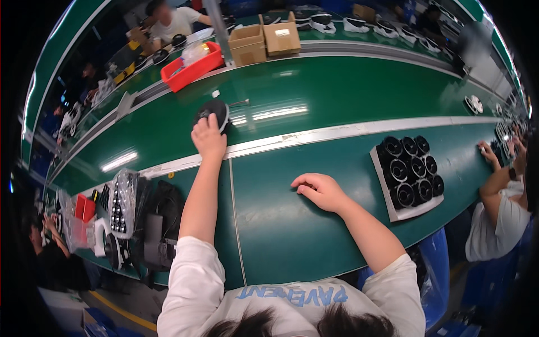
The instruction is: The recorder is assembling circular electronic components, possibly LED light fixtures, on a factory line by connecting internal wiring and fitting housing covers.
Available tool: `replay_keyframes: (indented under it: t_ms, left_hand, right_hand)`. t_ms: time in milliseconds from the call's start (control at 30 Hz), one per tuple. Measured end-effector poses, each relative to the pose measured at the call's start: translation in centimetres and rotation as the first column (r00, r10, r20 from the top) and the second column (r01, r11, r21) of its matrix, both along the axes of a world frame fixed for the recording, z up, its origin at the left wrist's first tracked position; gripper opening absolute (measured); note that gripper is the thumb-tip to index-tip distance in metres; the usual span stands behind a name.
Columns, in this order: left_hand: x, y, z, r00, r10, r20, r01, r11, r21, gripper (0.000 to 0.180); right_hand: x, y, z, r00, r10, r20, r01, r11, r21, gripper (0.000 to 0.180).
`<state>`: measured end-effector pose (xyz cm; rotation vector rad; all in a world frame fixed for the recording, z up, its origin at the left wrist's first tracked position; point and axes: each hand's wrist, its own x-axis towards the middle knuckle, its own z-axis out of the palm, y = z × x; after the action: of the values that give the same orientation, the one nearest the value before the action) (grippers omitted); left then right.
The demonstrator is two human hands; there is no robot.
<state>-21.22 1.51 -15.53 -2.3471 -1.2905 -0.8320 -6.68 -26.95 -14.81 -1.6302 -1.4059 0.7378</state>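
My left hand (208, 137) reaches out over the green conveyor belt (337, 95) and grips a round black disc-shaped part (214, 112) lying on it. My right hand (319, 191) rests on the green worktable (281, 224) in front of me, fingers curled loosely, holding nothing. To my right lies a white tray (393, 210) filled with several black round parts (411, 168).
A red bin (191, 70) and two cardboard boxes (264, 39) stand beyond the belt. Bagged black parts (124, 202), a small red box (83, 206) and dark components lie at my left. Another person's arm (497, 174) rests on the table at far right. Other workers sit across the line.
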Motion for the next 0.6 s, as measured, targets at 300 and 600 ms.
replay_keyframes:
  t_ms: [300, 600]
  left_hand:
    - [1.0, -4.2, 1.2, 0.987, -0.152, -0.054, 0.157, 0.982, 0.101, 0.07]
    - [4.7, -12.8, 0.2, 0.548, -0.83, -0.108, 0.667, 0.511, -0.543, 0.064]
  right_hand:
    - [0.0, 0.5, -0.4, 0.993, 0.003, 0.119, -0.011, 0.998, 0.068, 0.018]
    - [-0.1, 0.3, -0.9, 0.997, 0.019, 0.075, -0.027, 0.993, 0.115, 0.017]
